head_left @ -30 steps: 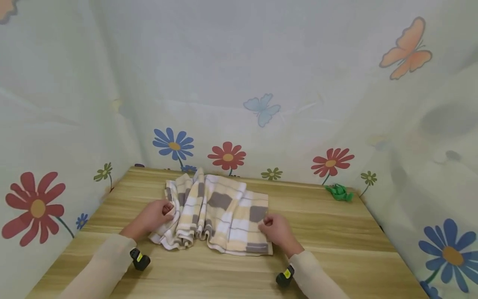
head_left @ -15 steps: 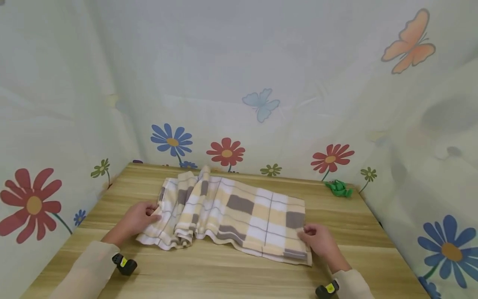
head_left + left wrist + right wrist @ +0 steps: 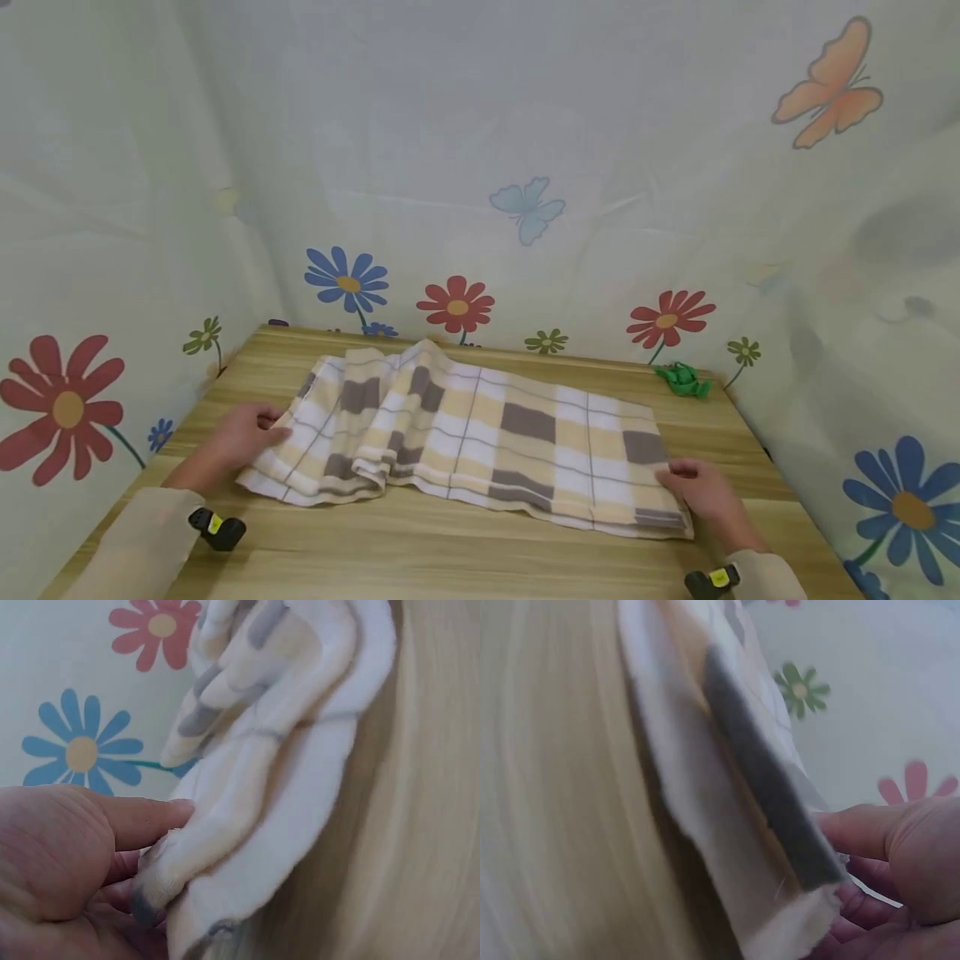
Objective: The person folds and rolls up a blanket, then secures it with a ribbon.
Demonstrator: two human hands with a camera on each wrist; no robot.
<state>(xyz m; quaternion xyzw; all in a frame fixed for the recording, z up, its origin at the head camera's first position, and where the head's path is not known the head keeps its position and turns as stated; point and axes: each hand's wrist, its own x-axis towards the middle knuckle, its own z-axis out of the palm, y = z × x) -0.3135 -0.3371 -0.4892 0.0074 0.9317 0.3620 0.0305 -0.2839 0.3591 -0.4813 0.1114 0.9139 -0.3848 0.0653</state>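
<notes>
Nadia: What's nearest on your feed?

Tom: I have two pale sleeves (image 3: 135, 542) reaching in from the bottom, each with a black wrist unit (image 3: 217, 527). Past them, my left hand (image 3: 243, 433) pinches the left edge of a plaid cloth (image 3: 517, 458), thumb on top and fingers underneath. My right hand (image 3: 705, 492) pinches the right edge the same way, close to the near corner.

Nadia: And room to move?

Tom: The cloth stretches crosswise over the table (image 3: 450, 558). On my side, a broad strip of wood grain runs along its near hem. A narrower strip shows between the right hand and the table's right edge. The left half stands in folds, the tallest close to the far edge; the right half is flatter. In the far right corner sits a crumpled green thing (image 3: 684, 380), well apart from the cloth. Behind everything I see a pale backdrop (image 3: 637, 125) printed with flowers (image 3: 456, 307) and butterflies (image 3: 828, 87).

Nadia: Anything you can read?

Tom: There's a yellow label (image 3: 216, 523) on each wrist unit, too small for me to make out.

Nadia: What's different?

Tom: Compared with half a second ago, the hands are farther apart, left one gone left, right one gone right. The cloth is wider and its gathers looser. The green thing stays put.
</notes>
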